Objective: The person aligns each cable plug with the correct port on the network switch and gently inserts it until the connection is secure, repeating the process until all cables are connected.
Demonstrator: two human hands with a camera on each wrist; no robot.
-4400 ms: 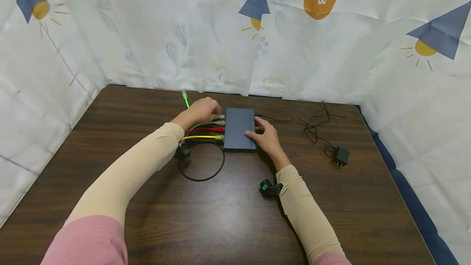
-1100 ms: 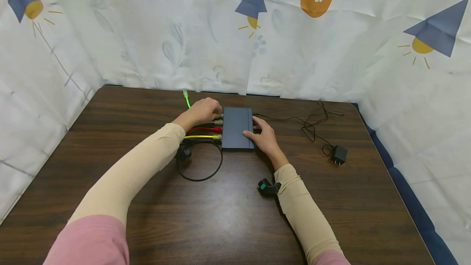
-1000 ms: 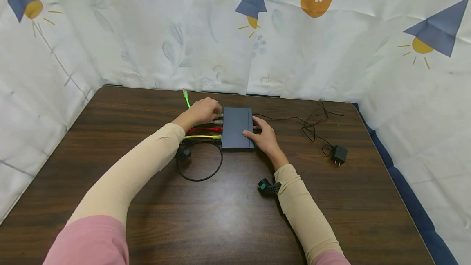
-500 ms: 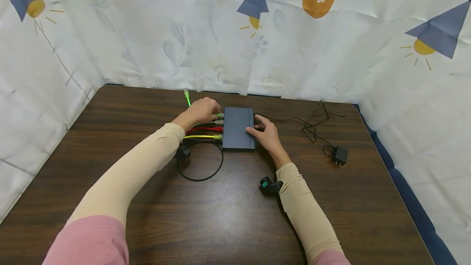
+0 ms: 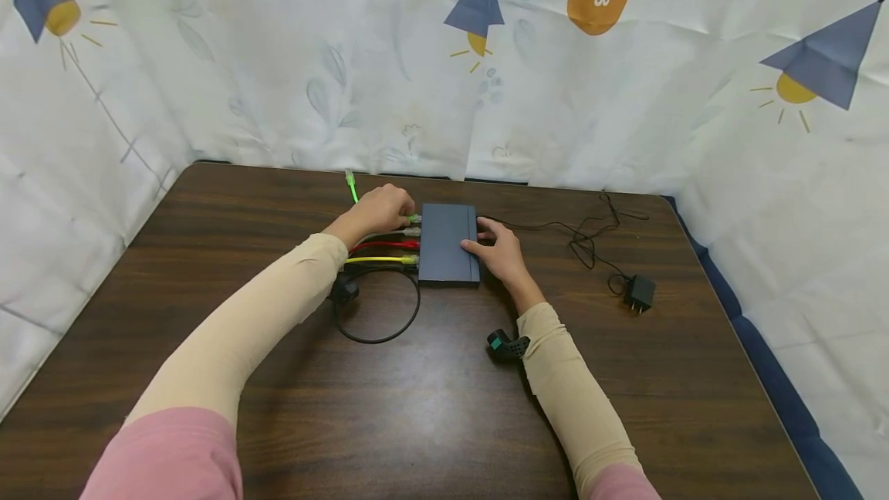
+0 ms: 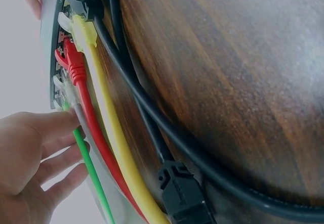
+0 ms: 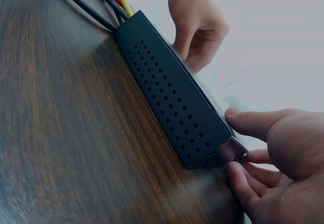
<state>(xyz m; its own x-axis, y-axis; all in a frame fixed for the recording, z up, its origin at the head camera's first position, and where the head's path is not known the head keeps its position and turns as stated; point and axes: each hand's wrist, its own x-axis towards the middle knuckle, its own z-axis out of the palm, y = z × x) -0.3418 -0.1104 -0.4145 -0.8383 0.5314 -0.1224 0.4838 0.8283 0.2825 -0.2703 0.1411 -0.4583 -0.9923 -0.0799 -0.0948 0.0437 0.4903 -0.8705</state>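
Observation:
A dark grey network switch (image 5: 449,244) lies flat mid-table, with perforations along its near side in the right wrist view. Yellow (image 6: 106,107), red (image 6: 76,67) and grey network cables sit in ports on its left side. Beside them, at the far end of that row, my left hand (image 5: 382,208) pinches the plug end of a green network cable (image 6: 91,166); fingertips hide most of the plug. The cable's other plug (image 5: 350,180) points toward the back edge. My right hand (image 5: 503,253) grips the switch's right edge, thumb on top and fingers along the side.
A black HDMI-type cable (image 5: 378,340) loops in front of the switch, one end at its left side. A thin black cord (image 5: 590,241) runs from behind the right side to a power adapter (image 5: 640,294). Patterned white cloth (image 5: 389,60) hangs behind the table.
My right thumb has shifted slightly on the switch's top. The left hand keeps its pinch on the green cable's plug, with more green showing at the port than a second ago.

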